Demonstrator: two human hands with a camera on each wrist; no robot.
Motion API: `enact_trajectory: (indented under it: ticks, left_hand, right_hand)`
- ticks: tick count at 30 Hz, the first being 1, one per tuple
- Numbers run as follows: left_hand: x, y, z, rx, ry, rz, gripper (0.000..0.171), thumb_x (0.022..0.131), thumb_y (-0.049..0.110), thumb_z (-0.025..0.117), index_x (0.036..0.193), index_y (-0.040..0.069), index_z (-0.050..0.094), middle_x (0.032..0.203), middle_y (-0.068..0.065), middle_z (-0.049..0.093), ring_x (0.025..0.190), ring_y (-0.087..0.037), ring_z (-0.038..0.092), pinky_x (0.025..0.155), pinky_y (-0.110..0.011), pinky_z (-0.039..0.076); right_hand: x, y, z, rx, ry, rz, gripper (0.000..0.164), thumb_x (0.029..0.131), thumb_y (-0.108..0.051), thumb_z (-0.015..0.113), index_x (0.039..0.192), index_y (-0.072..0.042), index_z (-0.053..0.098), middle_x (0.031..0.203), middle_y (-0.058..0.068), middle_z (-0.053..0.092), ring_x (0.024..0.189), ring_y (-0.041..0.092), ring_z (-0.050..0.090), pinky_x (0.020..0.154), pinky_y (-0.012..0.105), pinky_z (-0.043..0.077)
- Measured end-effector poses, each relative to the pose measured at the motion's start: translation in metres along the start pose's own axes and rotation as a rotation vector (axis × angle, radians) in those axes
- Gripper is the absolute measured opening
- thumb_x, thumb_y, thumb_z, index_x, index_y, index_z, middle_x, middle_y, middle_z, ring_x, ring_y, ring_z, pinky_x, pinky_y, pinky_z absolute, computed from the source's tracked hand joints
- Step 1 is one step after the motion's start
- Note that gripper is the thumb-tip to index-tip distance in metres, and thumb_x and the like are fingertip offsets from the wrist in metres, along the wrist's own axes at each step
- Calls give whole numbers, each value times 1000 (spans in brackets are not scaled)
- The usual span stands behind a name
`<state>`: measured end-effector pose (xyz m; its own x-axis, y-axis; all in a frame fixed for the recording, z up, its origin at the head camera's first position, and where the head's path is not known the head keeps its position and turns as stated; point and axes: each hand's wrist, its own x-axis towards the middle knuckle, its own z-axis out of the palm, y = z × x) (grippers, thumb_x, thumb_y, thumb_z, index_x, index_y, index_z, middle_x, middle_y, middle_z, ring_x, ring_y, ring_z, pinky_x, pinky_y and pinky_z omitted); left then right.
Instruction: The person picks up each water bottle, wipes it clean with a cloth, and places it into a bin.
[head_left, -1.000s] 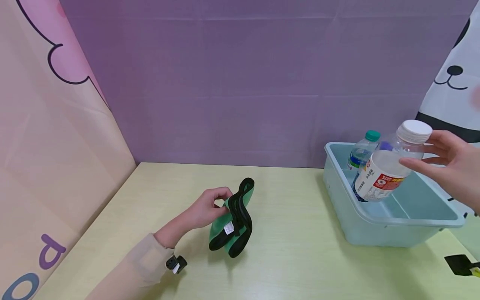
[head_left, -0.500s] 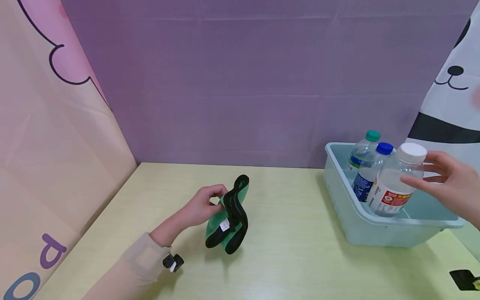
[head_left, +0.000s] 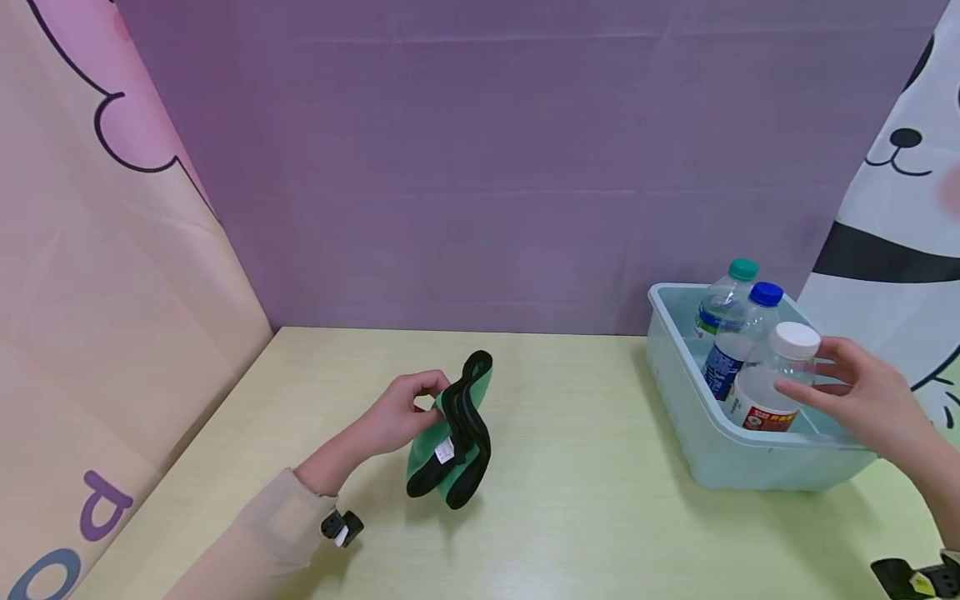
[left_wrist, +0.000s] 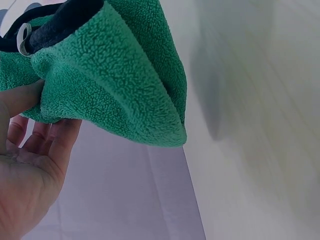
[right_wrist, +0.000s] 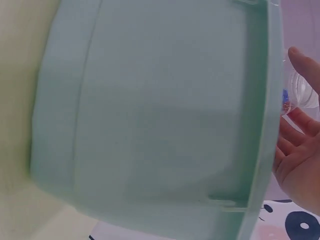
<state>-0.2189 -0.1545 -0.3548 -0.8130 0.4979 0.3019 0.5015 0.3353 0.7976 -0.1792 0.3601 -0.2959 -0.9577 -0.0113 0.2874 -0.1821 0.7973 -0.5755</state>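
Observation:
A folded green terry cloth with black edging and a white tag (head_left: pixel 453 429) hangs above the table, pinched at its left side between the thumb and fingers of my left hand (head_left: pixel 397 414). The left wrist view shows the fuzzy green cloth (left_wrist: pixel 115 75) close up. At the right, my right hand (head_left: pixel 862 396) holds a clear white-capped plastic bottle with a red and white label (head_left: pixel 780 379), thumb in front and fingers behind. Its lower part is inside a light blue plastic basin (head_left: pixel 757 462), partly hidden by the near rim.
Two more clear bottles stand in the basin, one blue-capped (head_left: pixel 738 346) and one green-capped (head_left: pixel 723 296) behind it. A pale wooden table (head_left: pixel 570 500) lies underneath. Purple cloth (head_left: pixel 450 167) hangs along the back, with printed cloths at both sides.
The white-capped bottle has gone down and slightly left into the basin with my right hand, and stands more upright. My left hand has shifted slightly left with the cloth.

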Motion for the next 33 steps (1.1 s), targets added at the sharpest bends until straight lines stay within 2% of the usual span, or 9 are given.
enact_trajectory:
  ticks: [2, 9, 19, 29, 33]
  left_hand:
    - [0, 1, -1, 0, -2, -2, 21, 84, -15, 58, 89, 5, 61, 84, -1, 60, 90, -26, 55, 70, -30, 54]
    - [-2, 1, -1, 4, 0, -16, 21, 85, -15, 57, 90, 5, 61, 86, -2, 60, 91, -27, 55, 71, -29, 54]
    - [-3, 1, -1, -6, 3, -14, 21, 84, -16, 57, 90, 4, 61, 86, -2, 60, 91, -28, 55, 70, -30, 54]
    - [-4, 0, -2, 1, 5, -22, 19, 86, -14, 58, 90, 5, 61, 85, -2, 61, 91, -27, 54, 71, -29, 54]
    - [-4, 0, -4, 1, 12, -15, 18, 86, -13, 59, 90, 5, 61, 85, -2, 61, 90, -26, 55, 70, -29, 54]
  right_hand:
    - [0, 4, 2, -4, -13, 5, 62, 90, -23, 70, 133, 9, 39, 128, 36, 44, 109, 59, 47, 63, 40, 57]
    - [0, 9, 7, -7, -87, 10, 65, 90, -24, 70, 131, 13, 37, 127, 40, 43, 111, 62, 45, 75, 54, 51]
    - [0, 13, 10, 30, -178, 26, 64, 90, -22, 71, 129, 13, 35, 128, 39, 41, 113, 62, 44, 79, 49, 51]
    - [-4, 19, 5, -38, -189, 57, 71, 91, -28, 69, 133, 14, 32, 129, 41, 39, 113, 62, 43, 81, 60, 48]
    - [-7, 21, 3, -54, -189, 55, 72, 91, -28, 70, 135, 14, 31, 128, 40, 40, 112, 62, 43, 80, 60, 49]
